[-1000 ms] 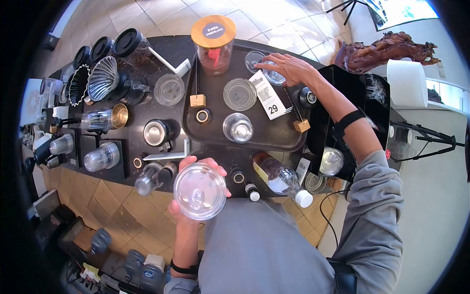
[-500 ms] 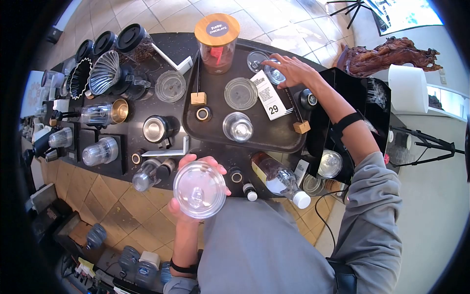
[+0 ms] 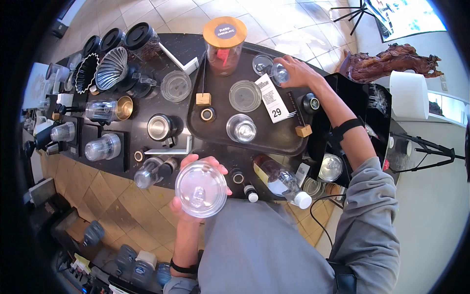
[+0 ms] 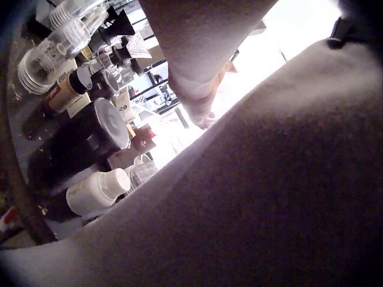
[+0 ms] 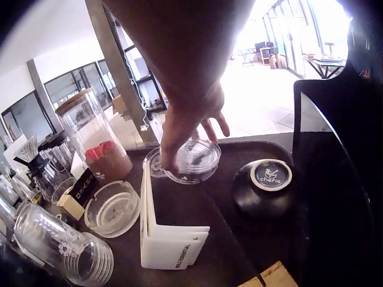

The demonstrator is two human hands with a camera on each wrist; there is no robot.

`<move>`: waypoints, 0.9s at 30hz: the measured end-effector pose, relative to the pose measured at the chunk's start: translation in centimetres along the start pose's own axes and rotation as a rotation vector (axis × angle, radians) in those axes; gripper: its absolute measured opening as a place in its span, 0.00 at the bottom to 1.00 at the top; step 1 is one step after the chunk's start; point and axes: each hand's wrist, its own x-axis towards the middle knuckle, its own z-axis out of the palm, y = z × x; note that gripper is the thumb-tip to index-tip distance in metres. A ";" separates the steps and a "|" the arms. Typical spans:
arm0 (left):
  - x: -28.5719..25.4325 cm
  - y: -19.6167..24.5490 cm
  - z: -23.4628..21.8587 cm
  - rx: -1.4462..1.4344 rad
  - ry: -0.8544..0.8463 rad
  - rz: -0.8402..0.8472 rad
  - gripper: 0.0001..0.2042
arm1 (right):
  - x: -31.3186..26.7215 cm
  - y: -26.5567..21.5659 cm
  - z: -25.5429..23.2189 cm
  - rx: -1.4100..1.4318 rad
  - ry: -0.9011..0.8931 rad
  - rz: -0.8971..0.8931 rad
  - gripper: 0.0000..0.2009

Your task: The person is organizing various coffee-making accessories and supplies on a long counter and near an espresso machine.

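My left hand (image 3: 182, 210) holds up a clear round cup (image 3: 200, 188) near my body, fingers around its far side and thumb at its near left. Its mouth faces the head camera. At the far right of the dark tray (image 3: 215, 131), my right hand (image 3: 299, 72) grips a clear glass dish (image 3: 280, 73), thumb on one side and fingers on the other. Another clear dish (image 3: 262, 63) lies right beside it. Just nearer stands a folded white card (image 3: 273, 103) marked 29. In the right wrist view the gripped dish (image 5: 200, 160) shows below my fingers.
On the tray stand a wooden-lidded dark chocolate jar (image 3: 225, 46), a glass dish (image 3: 245, 96), a clear cup (image 3: 241, 129) and a dark upturned bowl (image 5: 263, 194). A bottle (image 3: 279, 179) lies at the front edge. Drippers, canisters and stacked cups (image 3: 103, 147) crowd the left.
The head view has shifted slightly. My right fingers have drawn in around the dish, which looks more tilted. My left hand keeps the cup in nearly the same place.
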 end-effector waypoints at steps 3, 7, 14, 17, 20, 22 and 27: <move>-0.3 0.2 -0.1 0.004 0.017 0.008 0.47 | 0.7 0.3 -0.4 0.062 0.005 0.024 0.42; -0.3 0.4 -0.3 0.007 0.015 0.014 0.46 | 2.1 -0.9 -1.1 0.158 0.052 0.055 0.41; -0.5 0.8 -0.4 0.021 0.031 0.023 0.46 | 5.1 -2.6 0.1 0.094 0.054 0.073 0.45; -0.7 0.8 -0.4 0.010 0.038 0.027 0.46 | 5.5 -3.1 0.5 0.085 0.050 0.035 0.47; -0.6 0.9 -0.5 0.014 0.047 0.027 0.46 | 5.5 -3.2 0.8 0.044 0.048 0.032 0.48; -0.6 0.9 -0.6 0.011 0.034 0.033 0.46 | 5.2 -3.3 0.7 0.013 0.053 0.030 0.48; -0.5 0.9 -0.7 0.011 0.038 0.030 0.46 | 5.3 -3.5 0.7 -0.032 0.026 0.048 0.48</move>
